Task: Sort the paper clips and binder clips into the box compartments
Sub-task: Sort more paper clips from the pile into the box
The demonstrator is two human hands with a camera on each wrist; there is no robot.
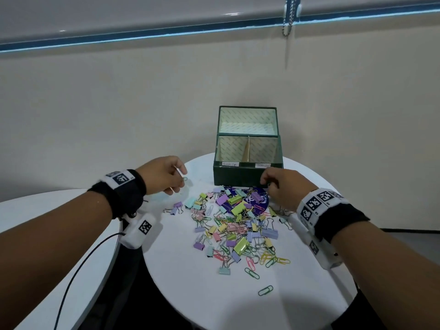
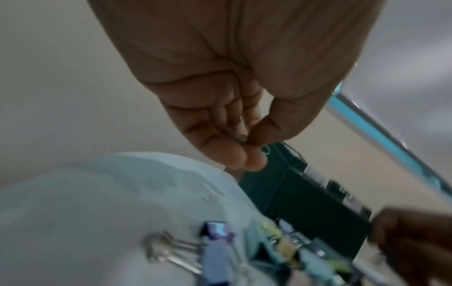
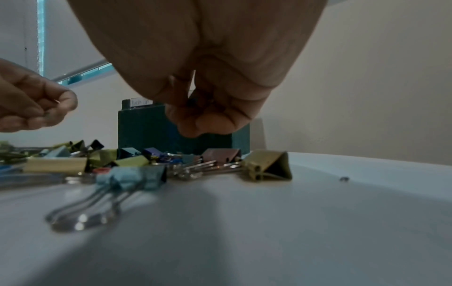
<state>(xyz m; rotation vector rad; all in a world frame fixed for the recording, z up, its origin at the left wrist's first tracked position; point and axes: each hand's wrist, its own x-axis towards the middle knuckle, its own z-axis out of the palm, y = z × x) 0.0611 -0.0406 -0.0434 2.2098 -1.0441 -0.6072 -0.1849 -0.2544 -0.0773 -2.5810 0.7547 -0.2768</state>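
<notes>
A dark green box stands open at the far side of the round white table, with two labelled front compartments split by a divider. A heap of pastel binder clips and paper clips lies in front of it. My left hand hovers left of the box and pinches a green paper clip, whose loop shows in the left wrist view. My right hand hangs just before the box's right front, fingers curled on a small clip of unclear kind.
A dark blue disc lies under the far part of the heap. Single paper clips lie nearer me. A second white table stands at the left, with a dark gap between the two. A wall rises right behind the box.
</notes>
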